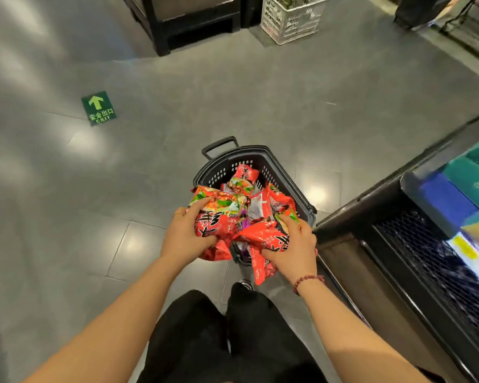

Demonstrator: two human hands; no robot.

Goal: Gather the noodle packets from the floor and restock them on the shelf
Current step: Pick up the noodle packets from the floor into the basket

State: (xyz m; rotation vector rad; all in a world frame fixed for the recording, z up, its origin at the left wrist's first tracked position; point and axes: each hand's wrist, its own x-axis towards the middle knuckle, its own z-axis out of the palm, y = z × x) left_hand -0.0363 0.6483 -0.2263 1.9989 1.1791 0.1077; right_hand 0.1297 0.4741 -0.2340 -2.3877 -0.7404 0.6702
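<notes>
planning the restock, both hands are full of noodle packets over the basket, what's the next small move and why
Probably lift both bunches clear of the basket and turn right toward the shelf. The left hand and right hand each grip red noodle packets, and the shelf stands close on the right.

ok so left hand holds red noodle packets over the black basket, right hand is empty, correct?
No, the right hand is not empty: it grips red noodle packets too. The rest stands: the left hand holds packets over the black basket. The head view shows it.
</notes>
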